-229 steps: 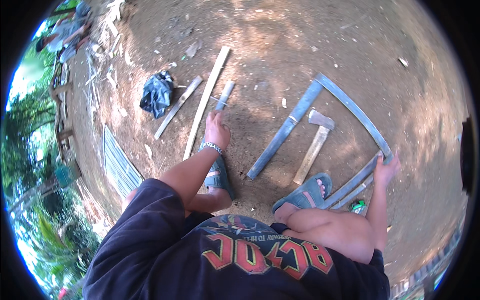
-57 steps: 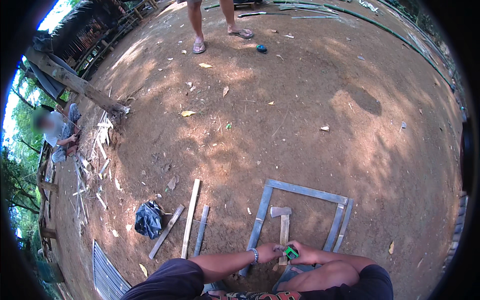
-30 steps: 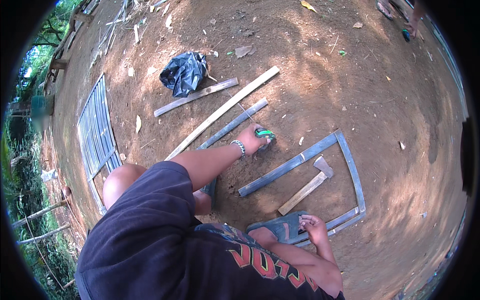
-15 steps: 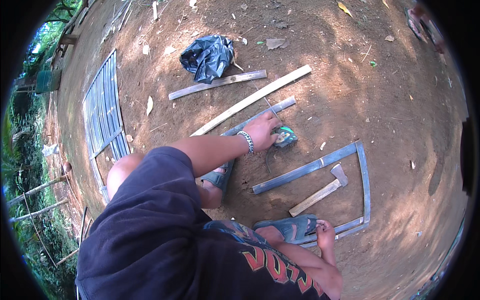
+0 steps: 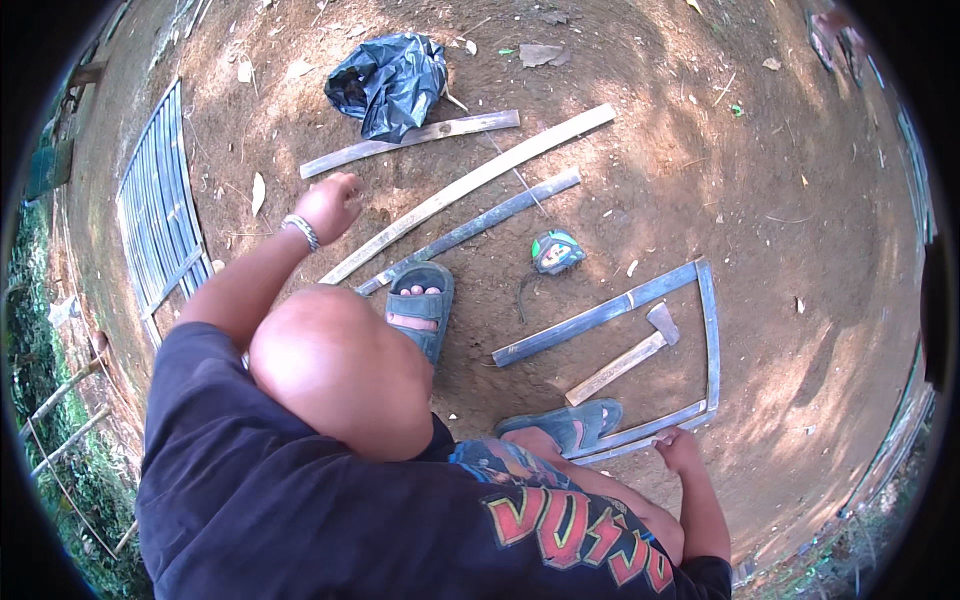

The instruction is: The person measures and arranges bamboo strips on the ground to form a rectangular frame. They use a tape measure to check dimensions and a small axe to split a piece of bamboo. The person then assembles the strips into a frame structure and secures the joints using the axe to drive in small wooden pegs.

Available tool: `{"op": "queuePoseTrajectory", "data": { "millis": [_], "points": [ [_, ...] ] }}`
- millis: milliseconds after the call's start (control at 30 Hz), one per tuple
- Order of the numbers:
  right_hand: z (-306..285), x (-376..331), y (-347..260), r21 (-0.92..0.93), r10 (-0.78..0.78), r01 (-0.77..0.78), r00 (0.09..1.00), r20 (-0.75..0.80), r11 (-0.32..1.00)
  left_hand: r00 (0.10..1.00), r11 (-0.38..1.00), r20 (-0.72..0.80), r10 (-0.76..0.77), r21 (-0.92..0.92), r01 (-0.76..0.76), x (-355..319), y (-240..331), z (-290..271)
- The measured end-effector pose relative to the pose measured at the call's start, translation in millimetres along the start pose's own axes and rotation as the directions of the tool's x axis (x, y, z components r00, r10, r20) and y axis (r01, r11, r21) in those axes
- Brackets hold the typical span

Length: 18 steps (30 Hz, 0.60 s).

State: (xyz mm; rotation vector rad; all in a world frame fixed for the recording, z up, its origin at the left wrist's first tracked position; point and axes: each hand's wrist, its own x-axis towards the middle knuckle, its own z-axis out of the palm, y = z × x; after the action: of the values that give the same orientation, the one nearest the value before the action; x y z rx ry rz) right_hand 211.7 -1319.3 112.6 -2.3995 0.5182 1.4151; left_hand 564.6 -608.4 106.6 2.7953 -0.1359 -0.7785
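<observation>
My left hand [image 5: 328, 205] reaches out over the dirt with loosely spread fingers and holds nothing. It hovers between a short grey slat [image 5: 410, 140] and the near end of a long pale slat [image 5: 470, 185]. A darker slat [image 5: 475, 226] lies beside those. A green tape measure [image 5: 555, 250] lies on the ground, apart from both hands. My right hand [image 5: 680, 450] rests low on the ends of the grey-blue frame strips [image 5: 640, 432]; its fingers are hidden. A hatchet [image 5: 625, 358] lies inside the frame [image 5: 709, 330].
A crumpled black plastic bag [image 5: 390, 80] lies beyond the slats. A ribbed metal panel [image 5: 160, 215] lies at the left. My sandalled feet [image 5: 420, 305] stand between the slats and the frame. Greenery and poles edge the lower left.
My left hand has let go of the tape measure, which now lies on the dirt, and has swung left toward the slats. My left foot has come forward.
</observation>
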Motion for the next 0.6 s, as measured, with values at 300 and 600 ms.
{"op": "queuePoseTrajectory", "data": {
  "millis": [300, 600],
  "points": [
    [-154.0, 65.8, -204.5, 0.419, -0.176, 0.367, 0.887, -0.426, 0.831, 0.989, 0.996, 0.130, 0.067, -0.072, -0.058, -16.5, 73.9, 97.7],
    [-54.8, 76.8, -313.5, 0.432, -0.401, 0.496, 0.867, -0.298, 0.753, 0.948, 0.967, 0.196, 0.252, -0.009, -0.255, -8.5, 73.0, 85.0]
  ]
}}
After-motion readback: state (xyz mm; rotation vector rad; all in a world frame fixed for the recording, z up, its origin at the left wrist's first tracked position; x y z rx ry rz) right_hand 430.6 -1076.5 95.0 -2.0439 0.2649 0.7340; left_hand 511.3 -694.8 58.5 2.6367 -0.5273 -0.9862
